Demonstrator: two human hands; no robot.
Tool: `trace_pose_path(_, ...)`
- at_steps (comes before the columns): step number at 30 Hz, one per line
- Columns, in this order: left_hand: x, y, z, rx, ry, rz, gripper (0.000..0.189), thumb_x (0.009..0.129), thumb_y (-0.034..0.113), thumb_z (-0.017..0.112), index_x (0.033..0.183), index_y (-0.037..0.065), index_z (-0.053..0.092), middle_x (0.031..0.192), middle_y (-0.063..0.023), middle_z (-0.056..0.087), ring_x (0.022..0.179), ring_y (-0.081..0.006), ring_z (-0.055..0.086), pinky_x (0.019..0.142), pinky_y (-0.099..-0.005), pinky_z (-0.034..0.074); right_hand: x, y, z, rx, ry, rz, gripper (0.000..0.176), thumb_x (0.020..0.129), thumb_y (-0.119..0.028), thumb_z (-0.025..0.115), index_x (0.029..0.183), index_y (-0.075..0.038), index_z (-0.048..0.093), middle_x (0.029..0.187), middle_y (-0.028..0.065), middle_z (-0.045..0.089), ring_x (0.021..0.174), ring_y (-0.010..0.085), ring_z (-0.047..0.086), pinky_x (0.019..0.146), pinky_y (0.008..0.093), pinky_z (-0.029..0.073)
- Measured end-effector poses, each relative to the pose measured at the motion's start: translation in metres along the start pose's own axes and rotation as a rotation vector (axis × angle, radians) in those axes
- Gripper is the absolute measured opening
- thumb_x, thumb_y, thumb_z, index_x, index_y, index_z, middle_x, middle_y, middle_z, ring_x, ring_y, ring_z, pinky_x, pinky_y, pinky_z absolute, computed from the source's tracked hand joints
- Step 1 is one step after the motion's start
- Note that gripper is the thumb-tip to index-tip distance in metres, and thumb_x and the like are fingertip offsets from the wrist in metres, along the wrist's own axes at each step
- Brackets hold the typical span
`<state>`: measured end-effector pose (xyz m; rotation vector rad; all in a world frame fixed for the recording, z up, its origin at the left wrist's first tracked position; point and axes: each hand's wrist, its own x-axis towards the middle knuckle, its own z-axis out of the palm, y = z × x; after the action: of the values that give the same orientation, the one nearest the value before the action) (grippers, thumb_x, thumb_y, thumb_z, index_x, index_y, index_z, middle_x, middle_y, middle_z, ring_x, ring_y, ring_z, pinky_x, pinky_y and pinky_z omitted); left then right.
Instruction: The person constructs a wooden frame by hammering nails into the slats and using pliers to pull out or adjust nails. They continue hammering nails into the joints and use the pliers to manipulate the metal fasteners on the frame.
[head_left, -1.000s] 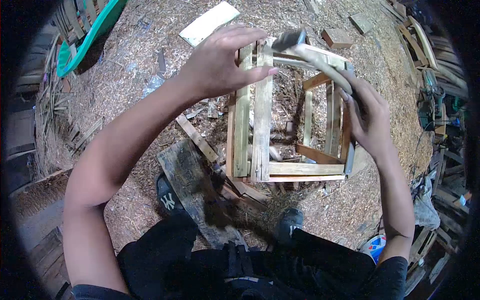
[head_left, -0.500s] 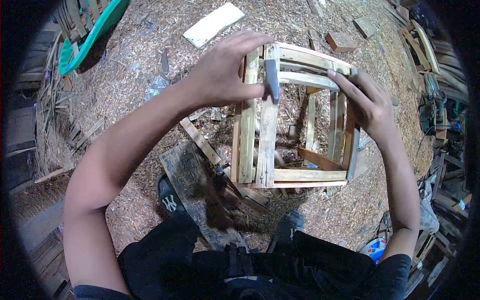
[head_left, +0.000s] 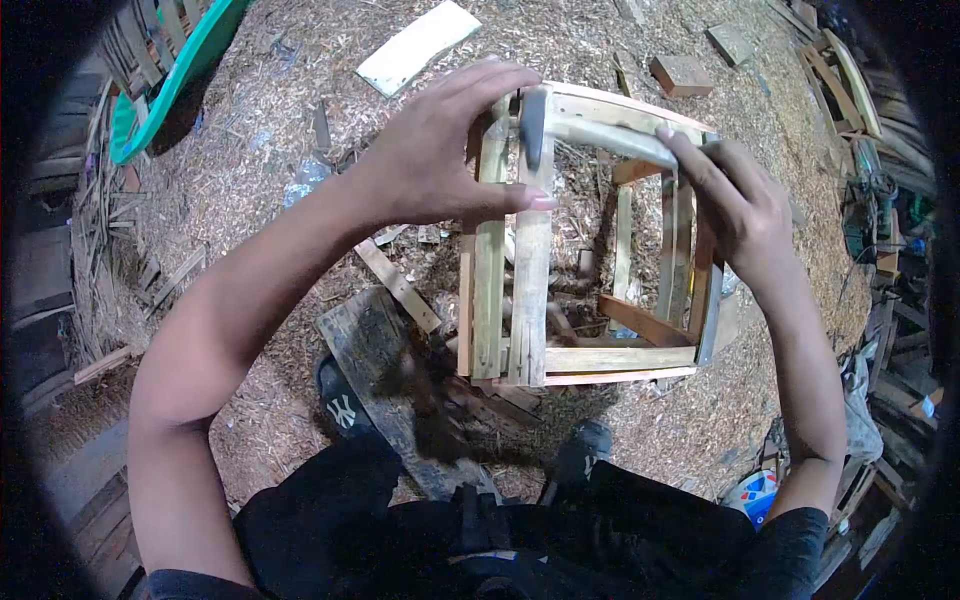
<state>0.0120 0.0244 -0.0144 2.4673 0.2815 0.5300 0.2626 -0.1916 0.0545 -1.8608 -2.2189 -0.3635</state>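
A box-like frame of wooden slats [head_left: 533, 290] stands before me, with gaps between its pieces. My left hand [head_left: 450, 150] is closed around its upper left corner, the thumb lying across the front slat. My right hand [head_left: 735, 205] grips a hammer [head_left: 610, 140] near the end of its pale handle, at the frame's upper right. The dark hammer head [head_left: 535, 128] overlaps the top of the front slat in this view, just above my left thumb. Part of the right hand's grip is hidden behind its own fingers.
Wood shavings [head_left: 270, 200] cover the ground. A worn plank [head_left: 385, 370] lies by my left shoe [head_left: 340, 400]. Farther off are a white board [head_left: 418, 48], a wooden block [head_left: 682, 76] and a green curved-edged object [head_left: 165, 110]. Scrap wood lines both sides.
The hammer head has moved up and slightly left along the front slat, its handle rising too. The frame has shifted a little; my left hand keeps its hold.
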Motion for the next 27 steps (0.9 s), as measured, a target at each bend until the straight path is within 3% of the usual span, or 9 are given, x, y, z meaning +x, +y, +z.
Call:
trace_pose_path(2, -0.002, 0.002, 0.0, -0.02, 0.0, -0.02, 0.103, 0.065, 0.046, 0.096, 0.151, 0.01, 0.05, 0.152, -0.0196, 0.052, 0.144, -0.037, 0.047, 0.122, -0.0498, 0.038, 0.003, -0.007, -0.003, -0.007, -0.015, 0.018, 0.063, 0.079, -0.005, 0.07, 0.14, -0.021, 0.068, 0.088, 0.0061, 0.06, 0.081, 0.0225, 0.066, 0.07, 0.0389, 0.058)
trace_pose_path(6, 0.002, -0.001, 0.0, -0.064, 0.002, 0.034, 0.103, 0.065, 0.047, 0.096, 0.15, 0.009, 0.05, 0.152, -0.02, 0.05, 0.143, -0.0369, 0.047, 0.121, -0.0497, 0.04, 0.006, -0.022, -0.003, 0.064, 0.025, -0.137, 0.062, 0.084, -0.008, 0.069, 0.144, -0.021, 0.064, 0.089, 0.0045, 0.062, 0.073, 0.0191, 0.065, 0.06, 0.0354, 0.056)
trace_pose_path(8, 0.001, 0.002, 0.001, -0.071, -0.004, 0.005, 0.103, 0.066, 0.046, 0.096, 0.15, 0.009, 0.05, 0.151, -0.0205, 0.051, 0.143, -0.0368, 0.048, 0.121, -0.0496, 0.04, 0.005, -0.029, -0.006, -0.02, -0.052, 0.074, 0.062, 0.085, -0.008, 0.068, 0.146, -0.02, 0.063, 0.088, 0.0041, 0.06, 0.072, 0.018, 0.063, 0.06, 0.0355, 0.055)
trace_pose_path(12, 0.001, -0.002, 0.003, -0.024, 0.043, 0.066, 0.1, 0.068, 0.044, 0.094, 0.149, 0.007, 0.049, 0.149, -0.0214, 0.051, 0.14, -0.0368, 0.05, 0.119, -0.0495, 0.042, 0.002, -0.037, -0.01, 0.025, -0.043, -0.038, 0.064, 0.086, -0.003, 0.066, 0.148, -0.02, 0.06, 0.089, 0.0049, 0.06, 0.076, 0.0196, 0.065, 0.06, 0.0364, 0.055)
trace_pose_path(16, 0.003, 0.003, 0.001, -0.052, -0.015, -0.016, 0.097, 0.07, 0.045, 0.093, 0.148, 0.006, 0.05, 0.147, -0.0214, 0.052, 0.139, -0.0371, 0.051, 0.118, -0.0493, 0.043, 0.012, -0.056, -0.023, -0.067, -0.083, 0.137, 0.066, 0.086, 0.0, 0.066, 0.149, -0.019, 0.059, 0.087, 0.0038, 0.056, 0.072, 0.0181, 0.062, 0.059, 0.0343, 0.056)
trace_pose_path(20, 0.003, 0.0, 0.0, -0.133, 0.006, 0.034, 0.098, 0.069, 0.048, 0.092, 0.147, 0.006, 0.05, 0.145, -0.0211, 0.053, 0.135, -0.0372, 0.054, 0.116, -0.049, 0.044, 0.001, -0.062, -0.025, -0.095, -0.139, 0.093, 0.066, 0.087, -0.001, 0.067, 0.15, -0.02, 0.059, 0.089, 0.0027, 0.058, 0.071, 0.0146, 0.061, 0.057, 0.0335, 0.056)
trace_pose_path(22, 0.002, 0.001, -0.001, -0.126, 0.007, 0.02, 0.098, 0.069, 0.047, 0.093, 0.147, 0.006, 0.05, 0.144, -0.0209, 0.053, 0.133, -0.0372, 0.055, 0.115, -0.0491, 0.045, 0.0, -0.065, -0.027, -0.092, -0.171, 0.168, 0.064, 0.088, -0.002, 0.067, 0.149, -0.019, 0.059, 0.09, 0.004, 0.059, 0.072, 0.0156, 0.061, 0.057, 0.0339, 0.056)
trace_pose_path(26, 0.003, 0.002, -0.002, -0.112, -0.029, 0.002, 0.095, 0.074, 0.044, 0.092, 0.148, 0.004, 0.048, 0.146, -0.0206, 0.052, 0.134, -0.038, 0.055, 0.115, -0.0506, 0.046, 0.001, -0.064, -0.026, -0.014, -0.076, 0.072, 0.068, 0.082, 0.005, 0.07, 0.147, -0.016, 0.062, 0.087, 0.0075, 0.057, 0.071, 0.0218, 0.061, 0.062, 0.0396, 0.052)
trace_pose_path(27, 0.002, 0.004, -0.002, -0.089, -0.03, -0.013, 0.095, 0.075, 0.044, 0.091, 0.149, 0.003, 0.047, 0.146, -0.0203, 0.051, 0.135, -0.0382, 0.055, 0.115, -0.051, 0.046, 0.001, -0.066, -0.026, -0.035, -0.124, 0.171, 0.069, 0.081, 0.005, 0.07, 0.146, -0.016, 0.063, 0.088, 0.0076, 0.058, 0.071, 0.0218, 0.061, 0.062, 0.039, 0.053)
